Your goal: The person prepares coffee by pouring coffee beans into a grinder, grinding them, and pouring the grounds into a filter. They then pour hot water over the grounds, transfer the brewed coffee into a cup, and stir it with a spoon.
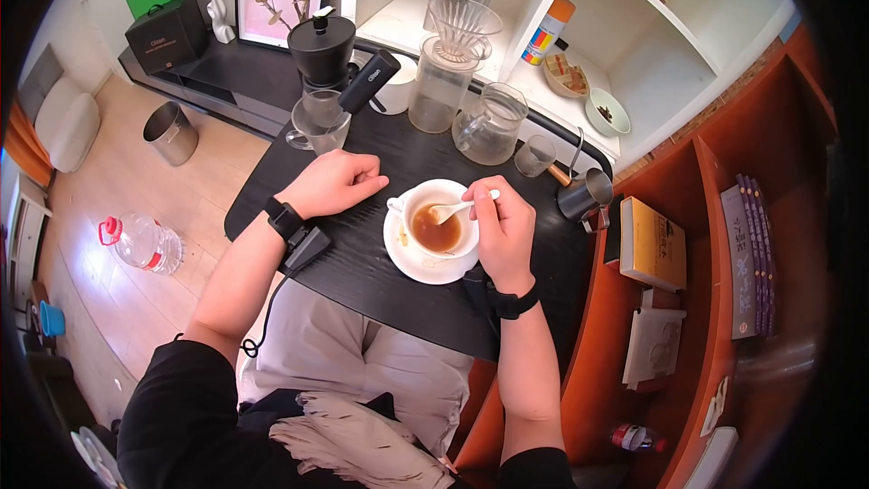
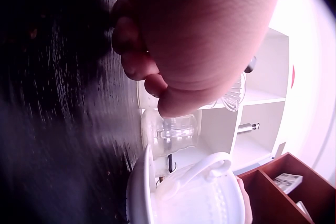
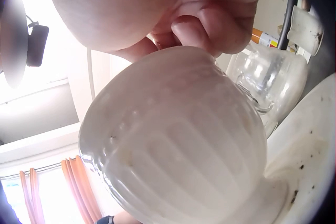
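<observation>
A white cup [image 1: 436, 225] of brown liquid stands on a white saucer [image 1: 409, 262], which has brown stains and specks. My right hand [image 1: 503, 228] pinches the handle of a white spoon [image 1: 449, 211], whose bowl dips into the liquid. Seen from the right wrist, the fluted side of the cup [image 3: 178, 140] fills the middle, below the hand [image 3: 157, 8]; the spoon is hidden there. My left hand [image 1: 331, 183] rests on the black table [image 1: 348, 249] left of the cup, fingers loosely curled and holding nothing. The cup's handle [image 2: 210, 166] points toward it.
Behind the cup stand a glass server [image 1: 491, 127], a glass carafe with a ribbed dripper [image 1: 459, 32], a grinder [image 1: 322, 47] and a glass mug [image 1: 320, 127]. A steel pitcher [image 1: 584, 195] is at the right edge. Red-brown shelves [image 1: 579, 380] flank the table.
</observation>
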A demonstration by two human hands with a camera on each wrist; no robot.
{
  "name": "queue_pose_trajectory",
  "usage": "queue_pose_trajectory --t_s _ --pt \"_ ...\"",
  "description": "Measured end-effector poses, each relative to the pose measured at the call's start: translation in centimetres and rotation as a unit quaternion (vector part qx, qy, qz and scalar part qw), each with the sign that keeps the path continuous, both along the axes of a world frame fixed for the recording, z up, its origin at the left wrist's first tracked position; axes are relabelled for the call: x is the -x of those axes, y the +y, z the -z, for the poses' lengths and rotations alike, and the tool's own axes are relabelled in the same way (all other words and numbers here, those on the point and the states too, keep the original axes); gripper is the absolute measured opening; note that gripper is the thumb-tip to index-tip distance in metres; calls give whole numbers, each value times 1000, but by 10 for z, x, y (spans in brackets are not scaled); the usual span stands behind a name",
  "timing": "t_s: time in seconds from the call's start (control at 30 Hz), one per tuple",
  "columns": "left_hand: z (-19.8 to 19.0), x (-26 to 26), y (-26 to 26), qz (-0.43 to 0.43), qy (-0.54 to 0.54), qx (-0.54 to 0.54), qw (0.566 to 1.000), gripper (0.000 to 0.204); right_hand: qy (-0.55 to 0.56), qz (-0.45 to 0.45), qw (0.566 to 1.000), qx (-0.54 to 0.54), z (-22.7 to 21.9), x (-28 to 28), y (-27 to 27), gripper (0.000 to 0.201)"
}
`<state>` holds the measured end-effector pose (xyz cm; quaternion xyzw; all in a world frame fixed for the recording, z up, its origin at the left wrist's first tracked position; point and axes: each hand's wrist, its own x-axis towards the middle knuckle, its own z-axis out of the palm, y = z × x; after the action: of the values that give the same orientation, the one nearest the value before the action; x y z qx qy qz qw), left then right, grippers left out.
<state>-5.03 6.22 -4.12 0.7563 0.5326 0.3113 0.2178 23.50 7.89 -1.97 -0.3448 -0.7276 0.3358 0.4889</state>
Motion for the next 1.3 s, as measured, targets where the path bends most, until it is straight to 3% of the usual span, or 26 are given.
queue_pose_trajectory --t_s 0.3,0.5,0.67,0.87,1.0,1.17,1.3 --pt "-1 0 0 0 1 2 1000 34 0 15 1000 -20 2 1 0 21" --pt "-1 0 0 -4 9 1 1000 34 -16 -23 1000 -9 0 -3 -2 21" --pt "0 0 0 -1 10 0 1000 33 5 66 997 -40 0 2 -1 23" --pt "0 0 0 2 11 -6 1000 33 -20 -4 1000 -13 -3 4 -7 26" --pt "-2 -1 -1 0 17 2 1000 32 -36 -3 999 -15 -1 -2 -4 29" --pt "-1 0 -1 1 21 -1 1000 33 -18 67 997 -34 -3 2 -4 29" --pt "0 0 0 0 23 0 1000 33 -12 33 999 -33 -2 4 -6 29"
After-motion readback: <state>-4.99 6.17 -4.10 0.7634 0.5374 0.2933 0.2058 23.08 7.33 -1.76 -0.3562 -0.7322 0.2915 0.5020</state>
